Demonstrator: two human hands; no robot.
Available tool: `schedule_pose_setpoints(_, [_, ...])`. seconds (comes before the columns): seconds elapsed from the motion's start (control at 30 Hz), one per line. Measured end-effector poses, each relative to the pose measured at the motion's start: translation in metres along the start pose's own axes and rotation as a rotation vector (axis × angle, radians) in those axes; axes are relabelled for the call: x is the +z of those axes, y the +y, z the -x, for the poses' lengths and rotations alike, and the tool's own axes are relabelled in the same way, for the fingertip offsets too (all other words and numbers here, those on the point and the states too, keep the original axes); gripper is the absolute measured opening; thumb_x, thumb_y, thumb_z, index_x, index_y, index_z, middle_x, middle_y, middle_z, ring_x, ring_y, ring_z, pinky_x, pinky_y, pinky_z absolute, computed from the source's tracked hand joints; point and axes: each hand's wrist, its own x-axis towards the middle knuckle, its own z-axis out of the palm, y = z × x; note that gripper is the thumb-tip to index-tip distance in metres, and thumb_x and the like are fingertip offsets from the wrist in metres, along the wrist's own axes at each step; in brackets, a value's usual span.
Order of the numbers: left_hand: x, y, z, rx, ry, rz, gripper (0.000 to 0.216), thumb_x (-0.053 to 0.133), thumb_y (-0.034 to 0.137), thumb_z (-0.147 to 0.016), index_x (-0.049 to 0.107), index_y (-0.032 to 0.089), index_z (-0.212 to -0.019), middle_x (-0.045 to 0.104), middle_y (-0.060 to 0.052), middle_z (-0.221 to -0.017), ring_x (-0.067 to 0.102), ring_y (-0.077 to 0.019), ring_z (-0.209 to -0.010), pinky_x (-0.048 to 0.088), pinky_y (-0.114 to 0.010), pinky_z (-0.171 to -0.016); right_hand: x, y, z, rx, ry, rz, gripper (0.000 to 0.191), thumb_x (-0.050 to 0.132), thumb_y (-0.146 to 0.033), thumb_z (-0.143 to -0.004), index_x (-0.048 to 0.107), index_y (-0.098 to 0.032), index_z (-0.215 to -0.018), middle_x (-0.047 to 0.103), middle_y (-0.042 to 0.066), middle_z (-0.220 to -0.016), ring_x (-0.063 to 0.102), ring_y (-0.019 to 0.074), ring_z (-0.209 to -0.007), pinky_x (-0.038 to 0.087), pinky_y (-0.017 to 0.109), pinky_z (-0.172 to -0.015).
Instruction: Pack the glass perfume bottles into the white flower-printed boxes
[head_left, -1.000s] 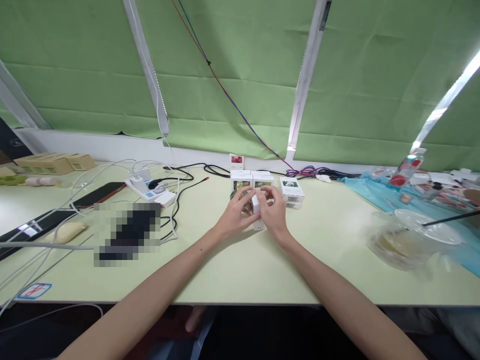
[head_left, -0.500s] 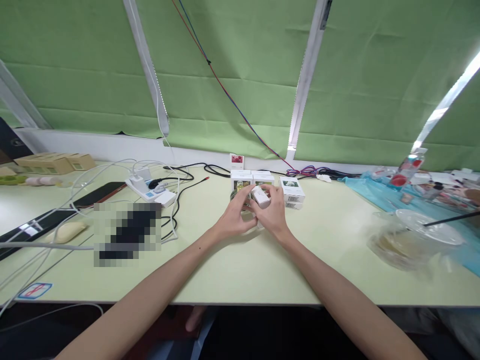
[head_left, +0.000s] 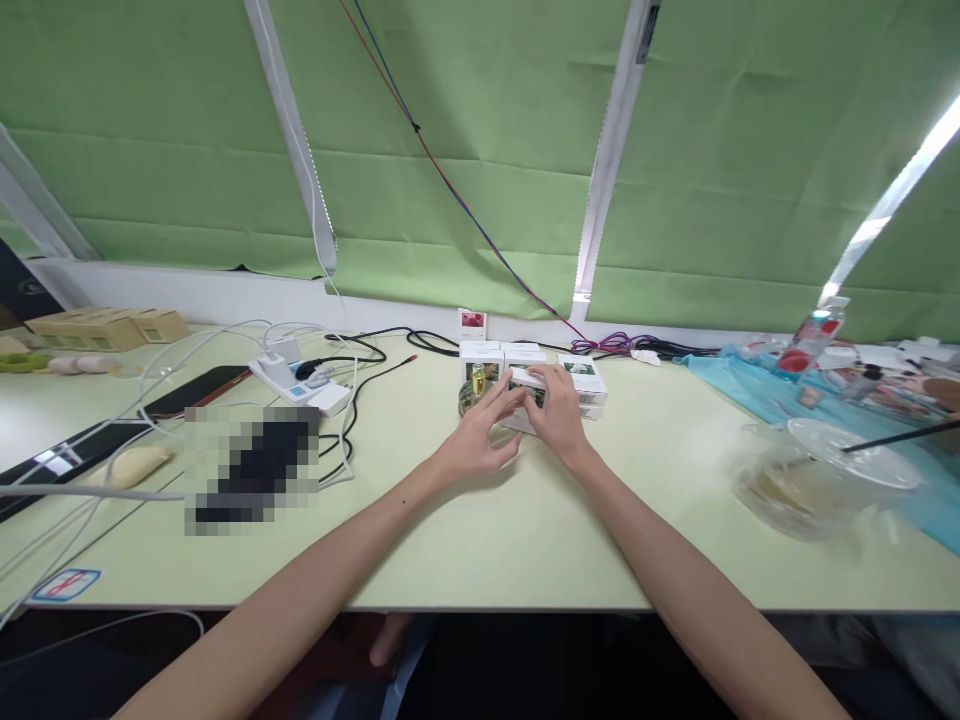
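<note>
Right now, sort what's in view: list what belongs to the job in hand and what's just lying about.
In hand: small white box, left hand, right hand, white boxes behind it.
Lying about: power strip, cables, phone, lidded clear bowl, cardboard boxes.

holding both forearms outstretched, converging | left hand point(head_left: 476, 442) loosely open, fingers forward | right hand point(head_left: 559, 412) curled, gripping (knuckles up)

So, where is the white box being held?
Head view, centre of the table: the small white box is held between the left hand and right hand, just before the row of white boxes.
</note>
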Motion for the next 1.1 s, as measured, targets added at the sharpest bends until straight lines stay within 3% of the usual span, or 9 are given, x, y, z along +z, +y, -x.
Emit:
schedule_pose_setpoints(0.23, [-0.001, 0.001, 0.0, -0.024, -0.017, -0.133, 0.056, 0.058, 0.022, -0.088, 0.051, 0.022, -0.143, 0.018, -0.011, -0.169, 0.037, -0.0302, -0.15, 0.045, -0.043, -0.117, -0.003, -0.006, 0.001, -0.023, -0.089, 0.126, 0.045, 0.054, -0.013, -0.075, 0.06, -0.015, -0.119, 0.06, 0.013, -0.117, 0.05, 0.0298, -0.114, 0.039, 0.044, -0.105])
schedule_pose_setpoints(0.47, [-0.002, 0.005, -0.002, -0.009, -0.014, -0.185, 0.055, 0.057, 0.02, -0.09, 0.05, 0.021, -0.144, 0.022, -0.014, -0.168, 0.024, -0.0299, -0.155, 0.04, -0.046, -0.12, -0.001, -0.014, 0.005, -0.013, -0.251, 0.362, 0.084, 0.057, -0.009, -0.061, 0.045, -0.017, -0.143, 0.048, 0.017, -0.133, 0.041, 0.0344, -0.127, 0.04, 0.047, -0.104])
schedule_pose_setpoints(0.97, [0.001, 0.01, -0.002, -0.008, -0.029, -0.128, 0.057, 0.056, 0.017, -0.09, 0.047, 0.025, -0.146, 0.017, -0.01, -0.17, 0.031, -0.0286, -0.153, 0.048, -0.042, -0.115, 0.003, -0.006, 0.006, -0.061, -0.259, 0.401, 0.08, 0.051, -0.002, -0.065, 0.048, -0.014, -0.144, 0.046, 0.016, -0.145, 0.032, 0.0311, -0.141, 0.032, 0.046, -0.116])
schedule_pose_setpoints(1.1, [0.003, 0.008, 0.0, -0.016, -0.027, -0.128, 0.055, 0.056, 0.017, -0.09, 0.049, 0.024, -0.144, 0.02, -0.01, -0.169, 0.03, -0.03, -0.153, 0.051, -0.043, -0.113, 0.006, -0.004, 0.008, -0.042, -0.23, 0.438, 0.081, 0.049, 0.001, -0.068, 0.048, -0.018, -0.147, 0.038, 0.016, -0.154, 0.028, 0.0322, -0.145, 0.032, 0.049, -0.116])
